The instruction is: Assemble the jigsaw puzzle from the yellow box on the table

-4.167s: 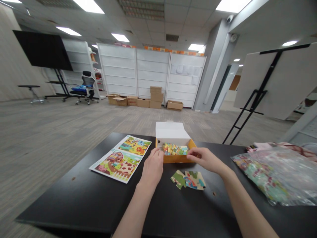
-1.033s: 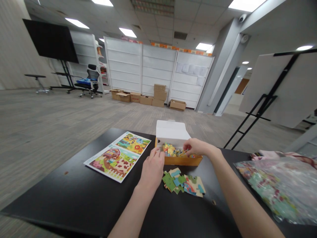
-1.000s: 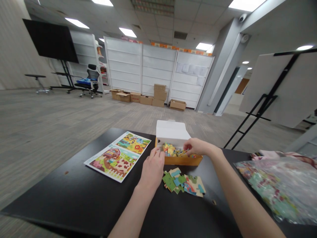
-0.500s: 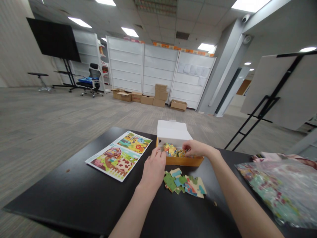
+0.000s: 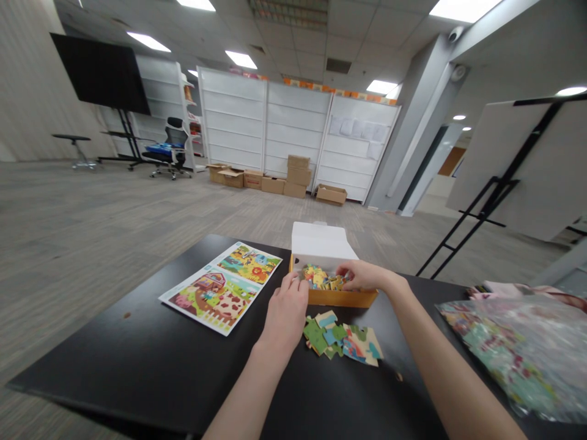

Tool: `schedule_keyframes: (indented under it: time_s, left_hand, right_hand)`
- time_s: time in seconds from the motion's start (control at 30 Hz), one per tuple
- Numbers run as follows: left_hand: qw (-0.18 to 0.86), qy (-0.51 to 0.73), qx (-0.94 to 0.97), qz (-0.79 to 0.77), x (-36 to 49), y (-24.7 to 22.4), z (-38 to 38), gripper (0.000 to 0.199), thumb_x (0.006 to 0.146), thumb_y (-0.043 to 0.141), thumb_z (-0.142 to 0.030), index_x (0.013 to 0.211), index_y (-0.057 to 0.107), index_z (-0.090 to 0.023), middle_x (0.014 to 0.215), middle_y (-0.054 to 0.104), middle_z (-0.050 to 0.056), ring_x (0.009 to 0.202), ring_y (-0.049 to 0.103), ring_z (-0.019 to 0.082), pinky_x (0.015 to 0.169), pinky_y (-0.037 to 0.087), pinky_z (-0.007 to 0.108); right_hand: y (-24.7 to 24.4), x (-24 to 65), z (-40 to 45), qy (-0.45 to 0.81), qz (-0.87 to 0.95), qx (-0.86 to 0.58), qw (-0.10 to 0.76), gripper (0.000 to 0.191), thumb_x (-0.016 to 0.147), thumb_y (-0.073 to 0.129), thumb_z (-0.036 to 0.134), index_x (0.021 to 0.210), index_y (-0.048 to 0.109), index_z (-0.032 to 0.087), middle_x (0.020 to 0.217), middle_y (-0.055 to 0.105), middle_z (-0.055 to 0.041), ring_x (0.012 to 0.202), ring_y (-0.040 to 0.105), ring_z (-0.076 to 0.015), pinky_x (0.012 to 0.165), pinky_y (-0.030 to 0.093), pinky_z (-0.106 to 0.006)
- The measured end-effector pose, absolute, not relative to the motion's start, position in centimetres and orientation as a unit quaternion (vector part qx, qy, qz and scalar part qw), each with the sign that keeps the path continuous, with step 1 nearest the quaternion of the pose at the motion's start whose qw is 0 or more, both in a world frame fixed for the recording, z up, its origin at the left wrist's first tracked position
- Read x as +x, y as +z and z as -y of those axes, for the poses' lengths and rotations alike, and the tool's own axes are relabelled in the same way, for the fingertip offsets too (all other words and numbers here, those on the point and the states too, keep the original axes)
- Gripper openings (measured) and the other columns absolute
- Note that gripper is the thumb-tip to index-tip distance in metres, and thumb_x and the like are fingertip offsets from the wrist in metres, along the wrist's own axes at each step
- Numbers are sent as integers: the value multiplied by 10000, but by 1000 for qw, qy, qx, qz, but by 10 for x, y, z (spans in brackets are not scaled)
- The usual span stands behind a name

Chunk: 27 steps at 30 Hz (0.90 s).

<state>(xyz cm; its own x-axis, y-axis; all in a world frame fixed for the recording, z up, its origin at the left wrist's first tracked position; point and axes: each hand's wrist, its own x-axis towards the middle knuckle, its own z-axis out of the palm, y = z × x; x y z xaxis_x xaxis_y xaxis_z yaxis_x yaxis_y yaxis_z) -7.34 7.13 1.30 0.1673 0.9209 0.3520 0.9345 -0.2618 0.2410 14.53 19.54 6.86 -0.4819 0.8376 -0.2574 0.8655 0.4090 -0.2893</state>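
At the middle of the black table (image 5: 114,342), the right hand (image 5: 362,276) dips its fingers into the orange box (image 5: 342,298) of puzzle pieces (image 5: 321,278), but I can't tell if it holds one. The left hand (image 5: 287,319) lies loose against the box, holding nothing. It looks like picking pieces out, so next a piece needs lifting onto the pile (image 5: 339,339) in front.

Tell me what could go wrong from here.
The right hand is rummaging in the orange puzzle box, which sits at the black table's far edge, so a hard push could tip it over. The left hand sits close to the loose jigsaw pieces and could knock them apart.
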Motion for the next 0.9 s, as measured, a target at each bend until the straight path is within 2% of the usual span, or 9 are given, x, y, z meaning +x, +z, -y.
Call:
schedule_keyframes:
  time_s: [0.2,0.33,0.4,0.53,0.7,0.8,0.9]
  left_hand:
    - [7,-224,-766,602,-74,12,-71,313,914,396,-3,1097,597,-160,1256,640,137,1402,425,237,997,532,381]
    - [-1,-228,-764,603,-75,11,-72,319,906,407,4,1102,599,-158,1240,648,132,1405,423,241,992,541,392]
    - [-10,-237,-766,597,-77,10,-74,333,897,411,14,1099,607,-164,1236,654,126,1407,420,232,999,540,381]
    - [-56,-276,-772,570,-84,10,-77,365,911,409,-1,1112,632,-209,1237,670,90,1402,433,202,948,566,329]
    - [-108,-335,-754,555,-93,9,-82,286,899,498,-43,1058,659,-218,1278,654,79,1347,507,172,1045,515,321]
    - [-101,-326,-759,555,-94,9,-83,282,848,551,-27,1036,647,-214,1287,643,82,1358,495,180,1065,498,328]
    - [-86,-310,-759,566,-91,9,-82,271,844,539,-21,1016,626,-212,1301,628,89,1345,505,186,1009,529,320]
  right_hand:
    - [92,153,-188,-251,-840,481,-5,224,674,735,267,828,598,178,739,657,-9,700,608,-167,625,454,-255]
    - [126,158,-166,-272,-845,451,-91,274,736,718,388,847,572,184,738,641,-10,697,600,-167,638,466,-272]
    - [142,153,-150,-309,-844,425,-106,317,750,729,436,864,568,188,764,645,-10,703,604,-161,636,470,-266]
    - [147,128,-127,-396,-840,370,0,363,722,783,437,903,598,184,797,670,-12,745,636,-164,660,490,-254]
    - [107,95,-134,-358,-853,361,119,398,670,842,436,911,670,169,835,714,-35,765,666,-179,643,482,-243]
    - [96,90,-138,-328,-858,367,143,394,691,830,415,977,709,172,911,745,-54,820,689,-202,689,505,-259]
    - [109,98,-135,-308,-879,351,98,392,711,813,365,1042,720,176,1041,750,-68,945,690,-217,815,522,-275]
